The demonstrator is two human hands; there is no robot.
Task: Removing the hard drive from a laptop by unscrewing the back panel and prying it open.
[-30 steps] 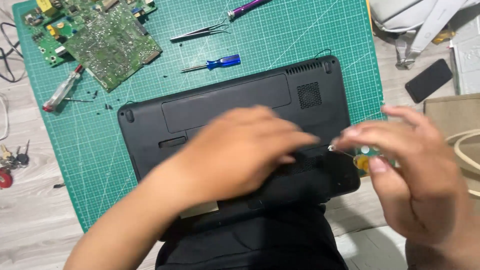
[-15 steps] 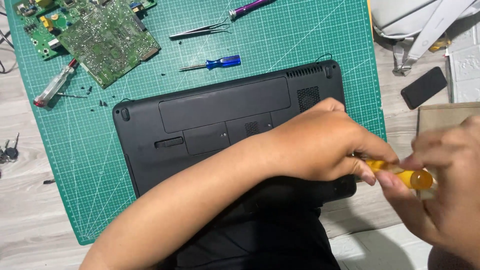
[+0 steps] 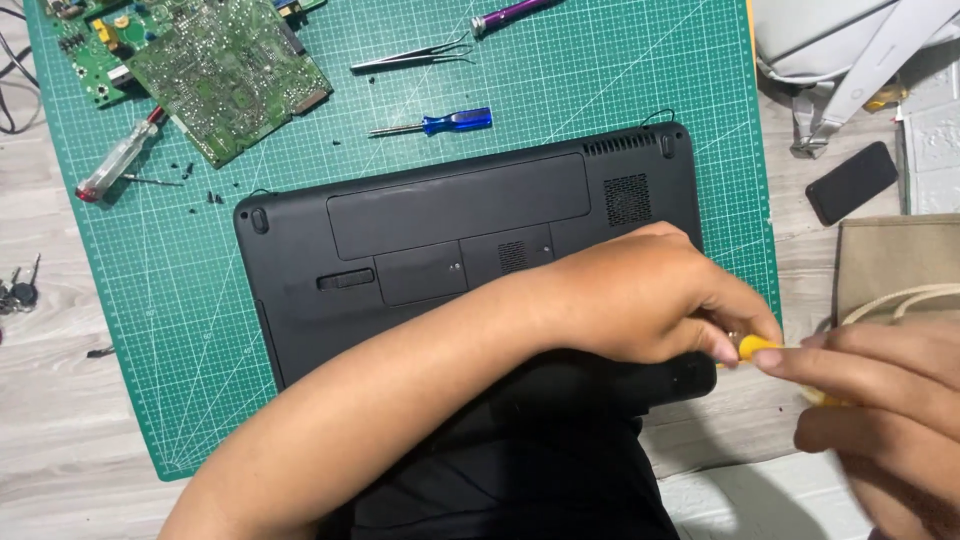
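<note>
A black laptop [image 3: 450, 230] lies bottom side up on a green cutting mat [image 3: 620, 80]. My left hand [image 3: 650, 290] reaches across it to its near right corner, where its fingertips pinch the front end of a yellow-handled screwdriver [image 3: 760, 347]. My right hand [image 3: 880, 410] comes in from the right edge and wraps around the back of the same yellow handle. The tool's tip is hidden behind my left fingers.
On the mat behind the laptop lie a blue screwdriver [image 3: 440, 123], tweezers [image 3: 410, 58], a purple tool [image 3: 510, 15], a green circuit board [image 3: 220, 60] and a red-tipped clear screwdriver [image 3: 115, 160]. A black phone [image 3: 850, 182] and beige bag [image 3: 900, 265] sit at right.
My left hand slid from the laptop's middle to its near right corner. Both hands closed on the yellow screwdriver, which now sits lower and further right.
</note>
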